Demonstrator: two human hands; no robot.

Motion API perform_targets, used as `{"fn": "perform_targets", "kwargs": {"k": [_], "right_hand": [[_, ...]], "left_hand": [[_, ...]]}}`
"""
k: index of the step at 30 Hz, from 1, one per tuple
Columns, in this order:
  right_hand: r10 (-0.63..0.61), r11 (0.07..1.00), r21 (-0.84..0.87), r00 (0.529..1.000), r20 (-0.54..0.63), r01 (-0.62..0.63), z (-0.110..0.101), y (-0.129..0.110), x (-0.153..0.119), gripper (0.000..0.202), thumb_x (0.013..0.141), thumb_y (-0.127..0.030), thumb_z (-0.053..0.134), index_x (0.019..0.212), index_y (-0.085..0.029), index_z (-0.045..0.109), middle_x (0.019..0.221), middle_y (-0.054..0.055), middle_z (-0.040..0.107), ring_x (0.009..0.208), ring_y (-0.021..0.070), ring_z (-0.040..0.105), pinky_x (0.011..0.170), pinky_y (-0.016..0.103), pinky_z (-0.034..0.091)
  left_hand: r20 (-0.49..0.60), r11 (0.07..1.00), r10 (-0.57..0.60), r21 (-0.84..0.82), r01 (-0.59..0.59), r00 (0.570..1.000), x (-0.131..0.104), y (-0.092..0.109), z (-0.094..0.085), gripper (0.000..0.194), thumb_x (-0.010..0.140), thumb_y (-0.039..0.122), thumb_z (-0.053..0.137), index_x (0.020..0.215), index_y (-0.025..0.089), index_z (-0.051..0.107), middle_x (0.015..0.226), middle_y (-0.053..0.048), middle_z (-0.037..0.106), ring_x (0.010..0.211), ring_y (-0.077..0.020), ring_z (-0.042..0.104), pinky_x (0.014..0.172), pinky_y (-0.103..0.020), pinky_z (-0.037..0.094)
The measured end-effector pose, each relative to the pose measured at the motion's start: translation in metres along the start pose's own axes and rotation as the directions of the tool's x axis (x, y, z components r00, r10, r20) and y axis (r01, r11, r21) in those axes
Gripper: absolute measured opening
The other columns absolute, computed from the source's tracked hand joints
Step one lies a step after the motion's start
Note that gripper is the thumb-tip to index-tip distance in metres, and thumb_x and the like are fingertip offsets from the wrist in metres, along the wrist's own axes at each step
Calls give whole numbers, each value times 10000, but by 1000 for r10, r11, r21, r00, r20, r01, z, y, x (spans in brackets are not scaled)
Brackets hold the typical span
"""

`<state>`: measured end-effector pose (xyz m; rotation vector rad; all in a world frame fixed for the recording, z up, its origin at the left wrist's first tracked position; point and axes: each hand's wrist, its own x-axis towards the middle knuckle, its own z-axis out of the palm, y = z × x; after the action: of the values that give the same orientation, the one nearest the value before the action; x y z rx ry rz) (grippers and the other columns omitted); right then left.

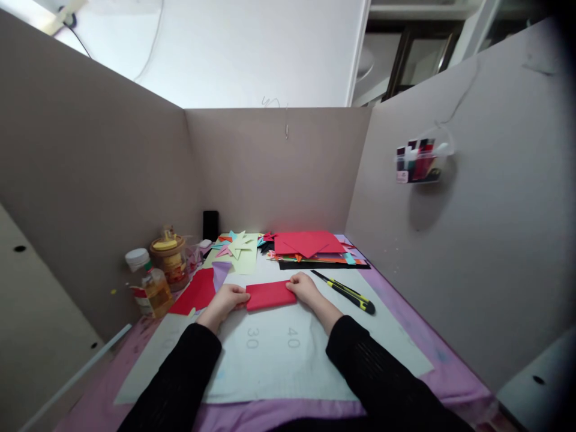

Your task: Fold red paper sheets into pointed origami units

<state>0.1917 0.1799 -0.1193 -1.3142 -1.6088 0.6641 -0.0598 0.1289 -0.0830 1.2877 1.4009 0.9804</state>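
A red paper (270, 296), folded into a plain oblong, sits crosswise over the white mat (279, 372), its right end slightly farther away.

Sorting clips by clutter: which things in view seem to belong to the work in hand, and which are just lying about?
Likely belonging:
- red paper, held by left hand and right hand
- white sheet beneath
- perhaps the cutter, untouched

Probably lying about:
- bottle
- jar
- hanging container
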Motion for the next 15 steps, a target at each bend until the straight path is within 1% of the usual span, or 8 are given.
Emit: {"fn": "perform_targets", "kwargs": {"k": [3, 5, 9, 12, 13, 15], "right_hand": [[-6, 994, -109, 1000, 2, 6, 1, -2, 0, 176, 568, -180, 636, 419, -196, 542, 606, 11, 528, 661, 170, 447, 626, 272, 308], [-5, 984, -181, 1000, 13, 7, 3, -5, -1, 184, 583, -170, 639, 427, -197, 545, 637, 29, 534, 715, 191, 450, 655, 283, 312], [20, 951, -310, 999, 51, -3, 3, -10, -3, 161, 608, -158, 651, 481, -196, 559, 698, 44, 544, 773, 207, 451, 678, 284, 314], [54, 920, -391, 996, 75, -21, 2, -13, -4, 62, 630, -166, 657, 607, -192, 606, 750, 43, 552, 802, 208, 452, 685, 279, 318], [65, 910, -413, 995, 82, -25, 1, -13, -4, 48, 640, -177, 659, 670, -191, 624, 767, 41, 554, 808, 208, 454, 689, 277, 322], [76, 894, -447, 992, 100, -24, 0, -14, -4, 127, 655, -191, 659, 782, -190, 646, 803, 38, 562, 826, 209, 461, 701, 274, 335]], "left_hand": [[-47, 988, 34, 154, -26, 998, 0, 1, 0, 170, 543, 256, 715, 465, 161, 597, 384, 3, 524, 373, -112, 442, 411, -221, 306], [-77, 962, 69, 268, -46, 995, 1, 1, 1, 170, 543, 213, 691, 425, 172, 576, 363, 8, 505, 367, -118, 429, 407, -225, 270], [-122, 875, 156, 478, -80, 980, 7, 1, 4, 142, 516, 141, 669, 424, 183, 569, 414, 0, 510, 458, -156, 480, 451, -241, 267], [-121, 791, 219, 602, -104, 968, 9, -1, 5, 50, 540, 135, 649, 558, 175, 624, 555, -26, 564, 591, -190, 523, 508, -248, 302], [-105, 763, 233, 636, -115, 967, 9, -1, 5, 85, 560, 138, 637, 638, 169, 648, 608, -33, 580, 626, -197, 532, 528, -251, 318], [-29, 706, 248, 690, -160, 968, 8, 0, 5, 229, 605, 135, 604, 820, 168, 675, 737, -45, 613, 686, -200, 549, 576, -255, 357]]}}
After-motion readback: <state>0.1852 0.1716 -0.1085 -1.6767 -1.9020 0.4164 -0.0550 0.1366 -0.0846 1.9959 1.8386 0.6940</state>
